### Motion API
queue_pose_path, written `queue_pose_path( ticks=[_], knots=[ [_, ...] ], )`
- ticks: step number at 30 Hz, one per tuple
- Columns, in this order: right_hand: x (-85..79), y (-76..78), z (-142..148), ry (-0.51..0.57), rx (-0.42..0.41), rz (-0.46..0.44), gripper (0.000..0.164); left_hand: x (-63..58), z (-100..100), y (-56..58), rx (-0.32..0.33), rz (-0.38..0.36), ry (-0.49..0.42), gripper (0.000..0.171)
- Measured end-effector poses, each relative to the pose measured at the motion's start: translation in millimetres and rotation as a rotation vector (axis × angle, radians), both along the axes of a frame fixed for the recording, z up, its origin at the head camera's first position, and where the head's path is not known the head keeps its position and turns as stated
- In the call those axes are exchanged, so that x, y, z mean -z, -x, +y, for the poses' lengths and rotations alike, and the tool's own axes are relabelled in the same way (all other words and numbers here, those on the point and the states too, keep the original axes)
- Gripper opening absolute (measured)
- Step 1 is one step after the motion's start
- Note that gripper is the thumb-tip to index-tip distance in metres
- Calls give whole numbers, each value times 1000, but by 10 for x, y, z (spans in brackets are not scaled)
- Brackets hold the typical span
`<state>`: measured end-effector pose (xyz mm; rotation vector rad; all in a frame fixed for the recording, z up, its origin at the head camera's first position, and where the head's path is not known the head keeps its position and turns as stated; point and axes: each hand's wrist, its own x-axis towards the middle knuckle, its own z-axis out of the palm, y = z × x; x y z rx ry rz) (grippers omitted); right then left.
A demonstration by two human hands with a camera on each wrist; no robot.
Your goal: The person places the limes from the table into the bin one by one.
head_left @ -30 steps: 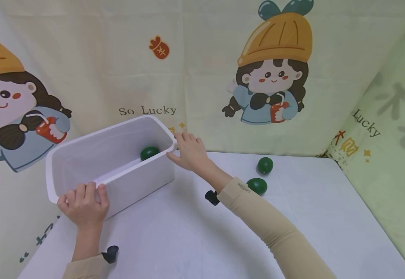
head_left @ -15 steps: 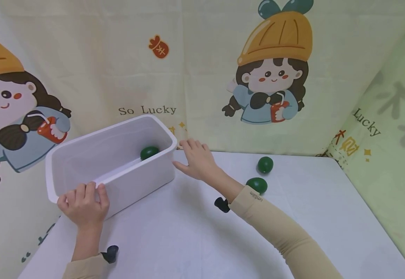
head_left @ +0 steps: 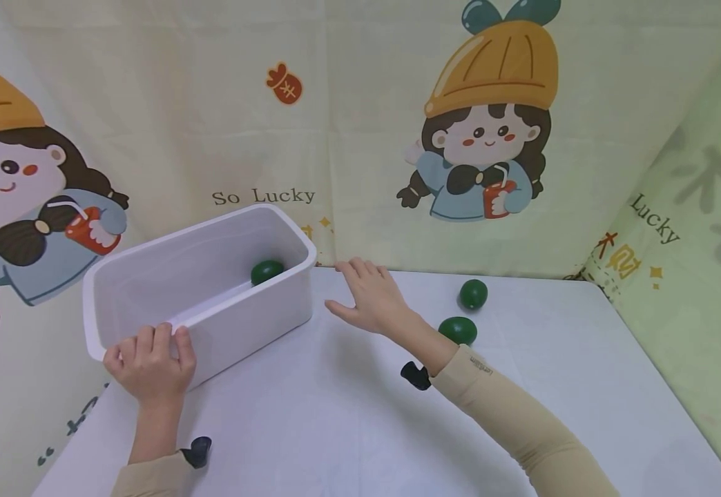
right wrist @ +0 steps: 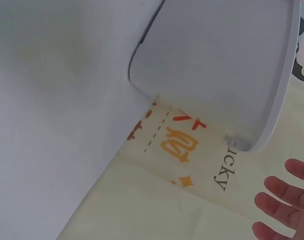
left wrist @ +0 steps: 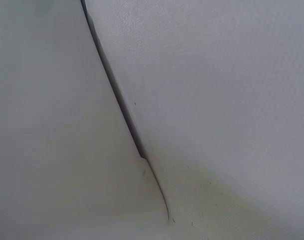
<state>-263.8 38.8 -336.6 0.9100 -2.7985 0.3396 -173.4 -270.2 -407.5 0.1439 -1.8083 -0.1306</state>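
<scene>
A long white plastic bin (head_left: 257, 323) stands at a slant on the left of the table, a glossy dark green oval fruit (head_left: 267, 272) lying at its far right end. At the near left corner my left hand (head_left: 152, 366) grips the bin's rim, fingers over the edge. The left wrist view shows only the bin's outer wall (left wrist: 57, 125) and the table surface. My right hand (head_left: 373, 300) hovers to the right of the bin, fingers spread and holding nothing. Its fingertips (right wrist: 279, 190) show apart from the bin in the right wrist view.
Two more dark green oval fruits, a far one (head_left: 473, 295) and a nearer one (head_left: 458, 330), lie on the white table (head_left: 311, 428) beyond the right forearm. A printed cloth (head_left: 360, 152) hangs behind the table and along its right side.
My right hand has left the bin's right end and drawn back to the right and toward me. The left hand, the bin and the green fruits have stayed in place.
</scene>
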Motion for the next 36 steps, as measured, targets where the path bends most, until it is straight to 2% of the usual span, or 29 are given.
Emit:
queue_pose_path(
  ticks=[14,21,36],
  knots=[
    [127,-70,301,44,6,9,60,9,-4,5,9,2,-1,42],
    [139,-102,423,59,11,24,60,12,-7,-7,2,-4,-1,45],
    [204,-177,657,49,33,-2,62,-6,-4,-16,5,-14,-2,45]
  ],
)
